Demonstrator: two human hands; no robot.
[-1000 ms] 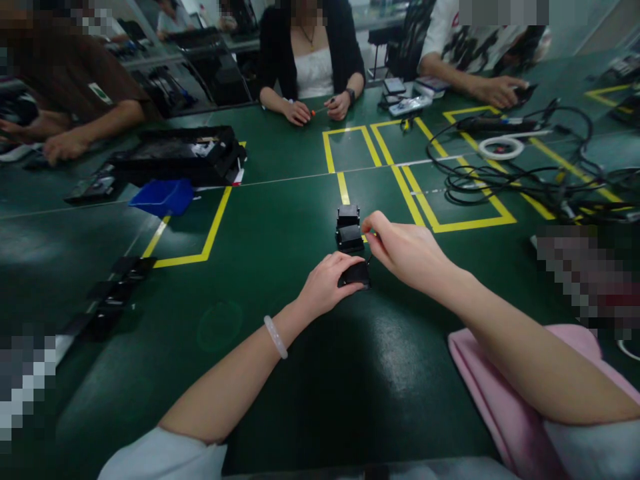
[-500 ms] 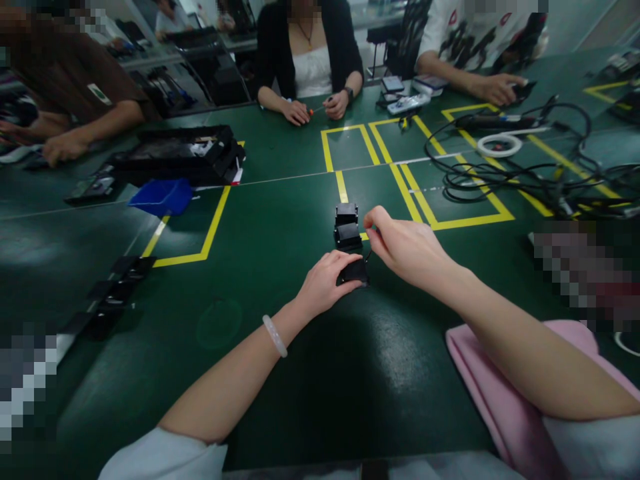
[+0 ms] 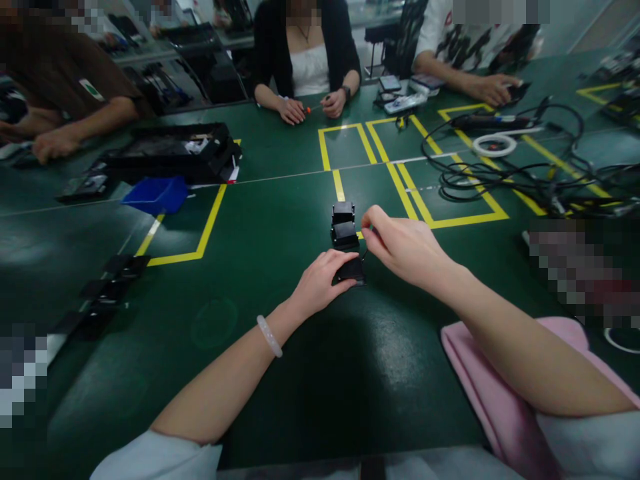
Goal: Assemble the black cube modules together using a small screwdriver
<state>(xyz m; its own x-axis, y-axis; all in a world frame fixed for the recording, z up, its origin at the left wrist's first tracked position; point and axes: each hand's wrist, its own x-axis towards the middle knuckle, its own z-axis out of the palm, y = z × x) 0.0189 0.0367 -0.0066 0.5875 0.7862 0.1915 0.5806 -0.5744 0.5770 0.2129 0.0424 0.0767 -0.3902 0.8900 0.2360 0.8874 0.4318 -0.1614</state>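
My left hand (image 3: 320, 283) grips a small black part (image 3: 353, 268) on the green table, thumb at its near side and fingers over its far side. Just right of it, my right hand (image 3: 395, 237) is pinched closed above the table. A thin dark thing runs from beneath its fingertips to the part's upper right corner; what it is, I cannot make out. Two more black parts, a nearer one (image 3: 345, 233) and a farther one (image 3: 343, 212), stand in a line beyond the held part.
At the left lie several black parts (image 3: 113, 290), a blue tray (image 3: 156, 195) and a black case (image 3: 170, 153). Black cables (image 3: 470, 180) cover the right back. A pink cloth (image 3: 480, 360) lies under my right forearm. People sit across the table.
The whole view has shifted slightly, so things appear a little farther left. Both hands keep nearly the same pose around the black part.
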